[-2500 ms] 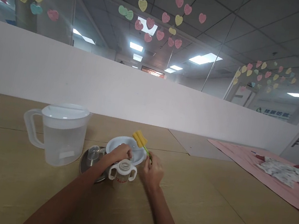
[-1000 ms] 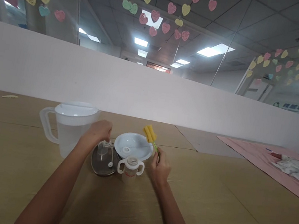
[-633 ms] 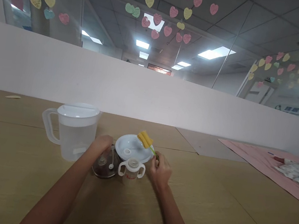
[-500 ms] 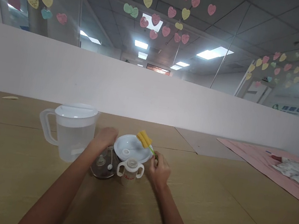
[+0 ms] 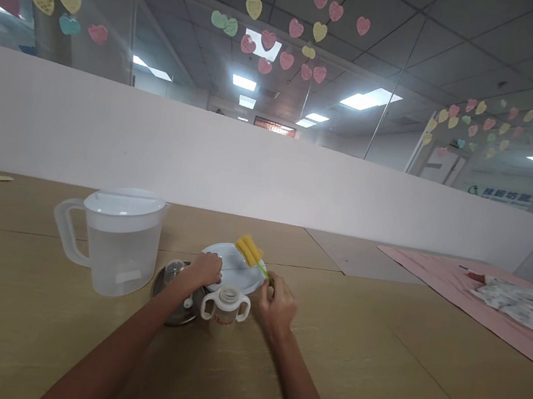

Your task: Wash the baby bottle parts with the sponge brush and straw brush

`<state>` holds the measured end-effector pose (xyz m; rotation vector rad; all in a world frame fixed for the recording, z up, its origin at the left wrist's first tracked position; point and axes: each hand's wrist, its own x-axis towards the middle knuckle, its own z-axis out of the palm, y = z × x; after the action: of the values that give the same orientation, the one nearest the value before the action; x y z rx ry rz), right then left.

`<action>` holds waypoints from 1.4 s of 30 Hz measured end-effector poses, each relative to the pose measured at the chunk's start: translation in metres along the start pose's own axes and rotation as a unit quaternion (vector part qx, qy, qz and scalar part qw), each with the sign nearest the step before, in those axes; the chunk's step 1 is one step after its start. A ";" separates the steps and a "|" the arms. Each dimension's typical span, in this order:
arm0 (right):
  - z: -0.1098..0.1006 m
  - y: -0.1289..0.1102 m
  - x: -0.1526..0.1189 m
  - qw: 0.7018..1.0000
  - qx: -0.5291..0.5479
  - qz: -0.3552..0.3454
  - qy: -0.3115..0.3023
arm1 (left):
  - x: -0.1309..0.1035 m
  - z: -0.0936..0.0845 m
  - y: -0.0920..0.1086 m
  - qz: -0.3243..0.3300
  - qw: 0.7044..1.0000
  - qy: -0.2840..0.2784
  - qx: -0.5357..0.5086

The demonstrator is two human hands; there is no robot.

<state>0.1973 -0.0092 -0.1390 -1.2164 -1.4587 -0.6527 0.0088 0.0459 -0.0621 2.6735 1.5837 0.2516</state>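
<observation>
My right hand [image 5: 279, 301] is closed round the green handle of a bottle brush [image 5: 249, 251]. The brush's yellow sponge head hangs over a white bowl [image 5: 238, 281]. My left hand [image 5: 207, 269] reaches over the bowl's left side with its fingers curled down; what they pinch, if anything, is hidden. Just in front of the bowl stands an upright baby bottle [image 5: 226, 311] with two white handles, its mouth uncovered. Left of it, a round metal tray [image 5: 176, 315] carries a clear domed cap [image 5: 174, 270] and a small white-ended piece [image 5: 188, 302], partly covered by my left forearm.
A large translucent lidded pitcher [image 5: 122, 247] with water stands at the left. At the far right, a patterned cloth [image 5: 513, 301] lies on a pink sheet [image 5: 440, 281]. A white wall [image 5: 249, 180] with glass above borders the wooden table [image 5: 372, 364].
My left hand has moved right and down, from above the metal tray to the bowl's left side. The domed cap now shows on the tray. My right hand still holds the brush.
</observation>
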 end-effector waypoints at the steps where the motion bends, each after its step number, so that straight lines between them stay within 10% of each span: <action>1: -0.001 -0.001 0.000 1.000 0.008 0.002 0.007 | -0.001 -0.005 -0.001 0.004 1.000 0.001 -0.014; 11: -0.004 -0.009 0.000 0.998 0.052 0.022 0.032 | -0.038 -0.091 0.006 0.162 0.918 0.076 -0.353; 18: -0.008 -0.016 -0.005 0.989 0.107 -0.103 0.016 | -0.041 -0.090 0.005 0.072 0.971 0.185 -0.131; 24: -0.010 -0.008 -0.003 0.995 0.095 0.002 0.035 | -0.055 -0.098 -0.019 -0.106 0.992 -0.058 0.025; 30: -0.007 -0.004 -0.005 0.996 0.089 -0.024 0.008 | -0.043 -0.072 -0.029 -0.175 0.971 -0.162 0.031; 36: -0.007 -0.004 -0.005 0.996 0.085 -0.024 0.009 | -0.034 -0.057 -0.024 -0.195 0.957 -0.212 0.038; 42: -0.005 -0.004 -0.003 0.998 0.063 -0.003 0.016 | -0.046 -0.083 -0.005 -0.116 0.985 -0.125 0.032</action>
<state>0.1955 -0.0159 -0.1397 -1.0998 -1.4546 -0.5732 -0.0294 0.0026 0.0135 2.4141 1.8220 -0.1365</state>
